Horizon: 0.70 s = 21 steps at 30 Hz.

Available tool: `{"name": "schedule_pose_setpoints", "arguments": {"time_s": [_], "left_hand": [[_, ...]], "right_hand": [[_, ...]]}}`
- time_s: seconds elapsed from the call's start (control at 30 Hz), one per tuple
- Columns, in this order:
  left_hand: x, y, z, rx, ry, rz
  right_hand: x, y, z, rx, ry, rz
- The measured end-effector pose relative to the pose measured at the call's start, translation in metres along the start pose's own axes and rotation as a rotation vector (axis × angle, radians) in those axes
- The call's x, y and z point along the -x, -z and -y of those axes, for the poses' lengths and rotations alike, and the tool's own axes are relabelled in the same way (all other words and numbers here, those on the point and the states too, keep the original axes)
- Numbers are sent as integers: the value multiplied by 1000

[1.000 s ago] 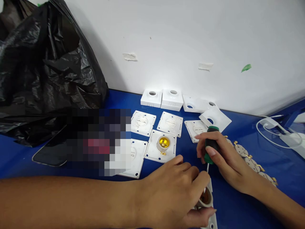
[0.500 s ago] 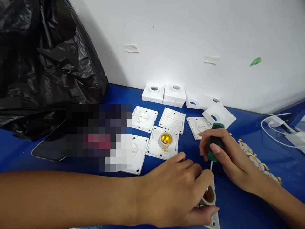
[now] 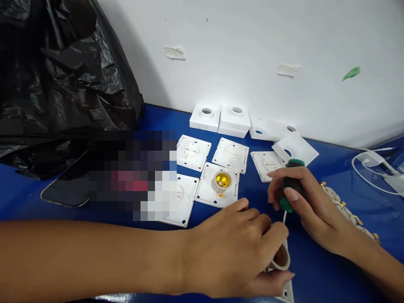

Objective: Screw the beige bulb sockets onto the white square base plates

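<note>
Right grip (image 3: 304, 208) is wrapped shut round the black-and-green handle of a screwdriver (image 3: 289, 183), right of centre in the frame. The thin shaft slants down and left into the mouth of a white lamp holder (image 3: 282, 257) at the lower edge. Left grip (image 3: 240, 248) reaches in from the lower left and is closed on that lamp holder, fingers over its top and thumb along its near side. It pins the holder and its base plate against the blue desk (image 3: 318, 273). The blade tip is hidden inside the socket, so I cannot tell whether it sits in a screw head.

The step in hand looks like working a screw deep inside the socket. The next turn would call for a firm hold from the left grip so the holder cannot spin. The shaft should stay in line with the screw, with steady downward pressure during the twist.

Higher on the desk lie a brass-threaded lamp holder (image 3: 222, 181) on its plate, flat white back plates (image 3: 194, 151) and covers with round holes (image 3: 205, 118) against the wall. A phone (image 3: 67, 189) lies at the left, under a black plastic bag (image 3: 63, 75).
</note>
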State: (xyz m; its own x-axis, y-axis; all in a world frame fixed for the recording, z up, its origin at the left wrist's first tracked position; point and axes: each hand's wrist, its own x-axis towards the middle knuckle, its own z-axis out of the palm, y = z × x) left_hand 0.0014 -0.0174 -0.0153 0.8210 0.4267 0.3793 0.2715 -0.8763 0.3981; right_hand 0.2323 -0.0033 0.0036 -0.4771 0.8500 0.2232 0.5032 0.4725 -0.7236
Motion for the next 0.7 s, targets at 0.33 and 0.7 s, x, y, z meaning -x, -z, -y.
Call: {"name": "schedule_pose_setpoints", "arguments": {"time_s": [0.33,0.7], "left_hand": [[-2,0,0,14,11,26],[-2,0,0,17,13,24]], "right_hand": [[-2,0,2,13,9,-10],[-1,0,3,8,-3,-2]]}}
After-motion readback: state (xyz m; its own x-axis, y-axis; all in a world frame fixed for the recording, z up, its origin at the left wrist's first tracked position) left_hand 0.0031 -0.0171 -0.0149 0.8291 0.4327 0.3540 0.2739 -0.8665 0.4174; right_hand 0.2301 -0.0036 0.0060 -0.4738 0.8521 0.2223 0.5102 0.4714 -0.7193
